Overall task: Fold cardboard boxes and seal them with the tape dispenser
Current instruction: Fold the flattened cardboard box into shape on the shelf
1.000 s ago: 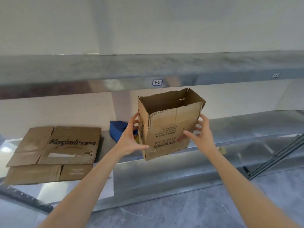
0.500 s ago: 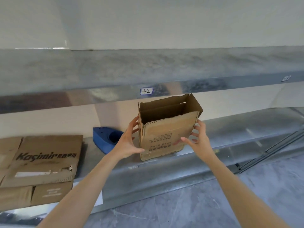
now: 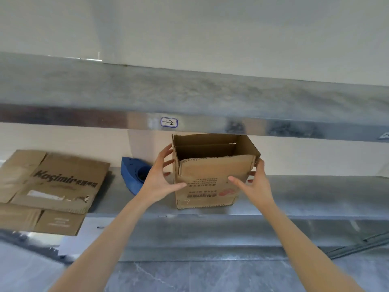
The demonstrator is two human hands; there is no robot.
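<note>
The left hand (image 3: 160,182) grasps the cardboard box (image 3: 208,182) at its left front corner, with the thumb on the printed front face and the spread fingers along the left side. The right hand (image 3: 255,186) holds the right front corner in the same way, its fingers reaching round the right edge. The box stands upright on the metal shelf (image 3: 305,194), near the front edge, with its top flaps open (the inside is dark). Just left of it, behind the left hand, lies the blue tape dispenser (image 3: 131,175). Further left, a flattened carton (image 3: 56,182) lies on the same shelf. Above, the upper shelf (image 3: 189,95) carries a small label (image 3: 169,122) reading "1-2".
</note>
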